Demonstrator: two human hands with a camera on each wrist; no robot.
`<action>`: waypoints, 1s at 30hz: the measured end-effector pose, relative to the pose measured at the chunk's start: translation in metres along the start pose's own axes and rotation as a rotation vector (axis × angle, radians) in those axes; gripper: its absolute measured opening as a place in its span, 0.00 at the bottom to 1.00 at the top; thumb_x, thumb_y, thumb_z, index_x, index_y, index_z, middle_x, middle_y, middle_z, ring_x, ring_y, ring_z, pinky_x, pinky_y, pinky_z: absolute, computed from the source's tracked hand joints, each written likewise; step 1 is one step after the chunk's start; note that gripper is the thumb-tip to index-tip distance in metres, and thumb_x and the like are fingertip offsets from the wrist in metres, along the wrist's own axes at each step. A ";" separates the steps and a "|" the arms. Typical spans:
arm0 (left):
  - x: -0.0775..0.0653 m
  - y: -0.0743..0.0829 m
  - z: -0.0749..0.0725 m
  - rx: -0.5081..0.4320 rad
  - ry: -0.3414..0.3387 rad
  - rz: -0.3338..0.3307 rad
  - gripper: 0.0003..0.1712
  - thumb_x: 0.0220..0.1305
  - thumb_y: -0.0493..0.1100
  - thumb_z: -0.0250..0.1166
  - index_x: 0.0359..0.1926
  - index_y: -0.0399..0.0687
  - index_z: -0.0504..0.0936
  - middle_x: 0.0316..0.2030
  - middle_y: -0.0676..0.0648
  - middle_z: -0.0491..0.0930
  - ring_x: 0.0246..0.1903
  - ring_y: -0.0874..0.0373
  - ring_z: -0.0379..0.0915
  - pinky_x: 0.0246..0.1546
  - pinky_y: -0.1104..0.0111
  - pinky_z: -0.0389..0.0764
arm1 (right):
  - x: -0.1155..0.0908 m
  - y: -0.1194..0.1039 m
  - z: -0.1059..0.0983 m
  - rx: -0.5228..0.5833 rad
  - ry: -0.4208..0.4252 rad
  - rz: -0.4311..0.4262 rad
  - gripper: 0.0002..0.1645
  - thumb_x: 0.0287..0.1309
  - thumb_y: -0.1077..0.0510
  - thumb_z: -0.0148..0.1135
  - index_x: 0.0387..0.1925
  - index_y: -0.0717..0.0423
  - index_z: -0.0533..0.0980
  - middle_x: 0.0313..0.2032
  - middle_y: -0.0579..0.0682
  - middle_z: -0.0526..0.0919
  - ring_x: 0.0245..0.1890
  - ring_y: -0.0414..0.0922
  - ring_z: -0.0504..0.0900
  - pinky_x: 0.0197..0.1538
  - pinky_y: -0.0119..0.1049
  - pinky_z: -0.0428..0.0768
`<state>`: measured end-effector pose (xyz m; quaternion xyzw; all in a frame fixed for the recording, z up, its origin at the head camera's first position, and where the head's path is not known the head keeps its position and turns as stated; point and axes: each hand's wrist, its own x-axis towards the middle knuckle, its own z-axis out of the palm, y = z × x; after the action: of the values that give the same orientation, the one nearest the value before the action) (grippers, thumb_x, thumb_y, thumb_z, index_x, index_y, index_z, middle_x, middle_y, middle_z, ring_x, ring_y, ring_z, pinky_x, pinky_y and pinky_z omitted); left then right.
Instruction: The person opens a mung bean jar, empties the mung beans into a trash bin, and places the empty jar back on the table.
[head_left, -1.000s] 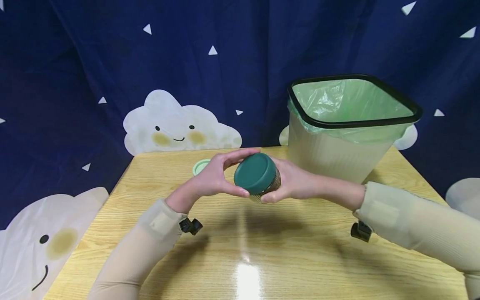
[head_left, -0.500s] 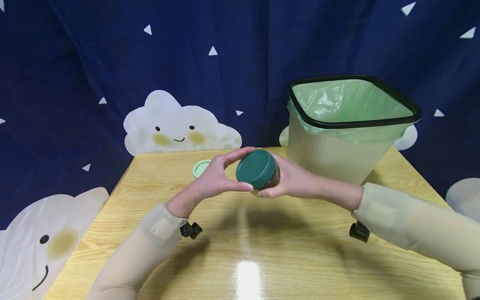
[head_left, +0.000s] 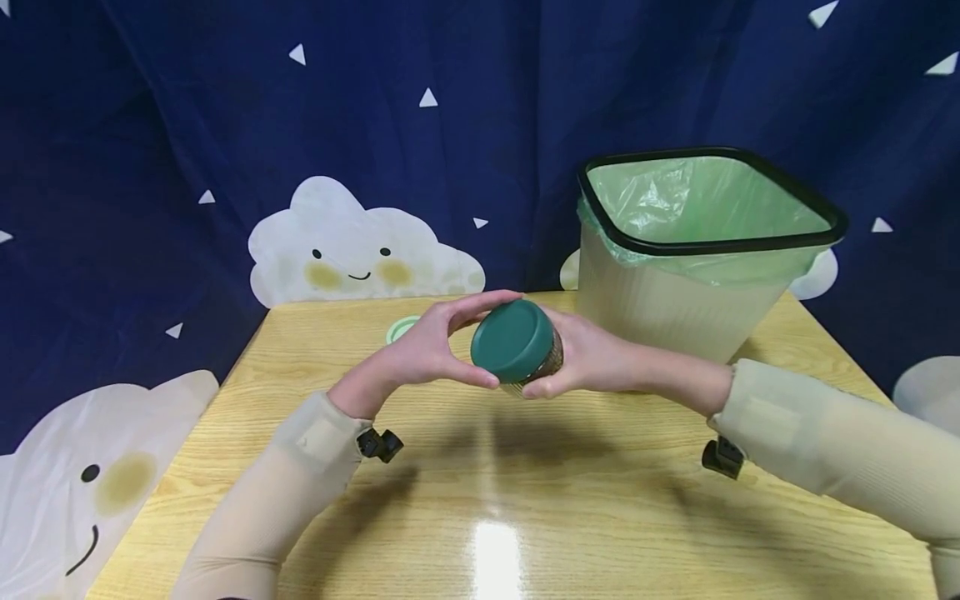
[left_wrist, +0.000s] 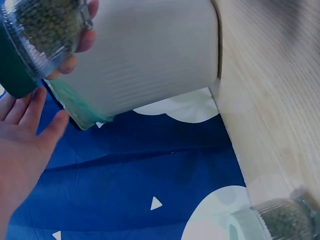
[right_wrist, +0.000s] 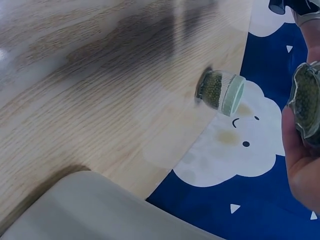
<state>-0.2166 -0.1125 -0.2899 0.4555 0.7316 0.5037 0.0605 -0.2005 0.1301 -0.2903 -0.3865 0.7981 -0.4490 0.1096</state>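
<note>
Leaning in mid-air, the grain-filled jar (left_wrist: 47, 32) points its dark green lid (head_left: 512, 340) left and toward the viewer — the right hand (head_left: 592, 357) grips its body. The left hand (head_left: 429, 346) is spread wide around the lid; whether it touches, I cannot tell. Behind, on the wood-grained table (head_left: 600, 533), a pale-lidded jar (right_wrist: 220, 92) stands to the left — a bag-lined bin (head_left: 660, 304) to the right.

Left hand (head_left: 427, 346) and right hand (head_left: 592, 354) around a tilted jar (head_left: 555, 357) above the worktop (head_left: 600, 525).
The left curves round its dark green lid (head_left: 512, 340); the right grips the body. Behind the left hand, a pale green disc (head_left: 401, 327) partly shows. A bin (head_left: 660, 308) with a green bag (head_left: 675, 200) stands far right, before a blue curtain (head_left: 525, 100).
</note>
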 end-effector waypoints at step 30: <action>0.004 -0.001 0.000 -0.124 -0.021 0.101 0.55 0.48 0.52 0.78 0.71 0.35 0.61 0.66 0.42 0.67 0.65 0.51 0.63 0.67 0.58 0.60 | 0.001 -0.003 -0.004 0.094 -0.011 -0.024 0.43 0.42 0.58 0.77 0.61 0.59 0.68 0.50 0.49 0.80 0.50 0.46 0.77 0.58 0.45 0.72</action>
<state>-0.2194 -0.1095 -0.2894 0.4924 0.6743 0.5457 0.0708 -0.2017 0.1309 -0.2856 -0.3929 0.7709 -0.4851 0.1263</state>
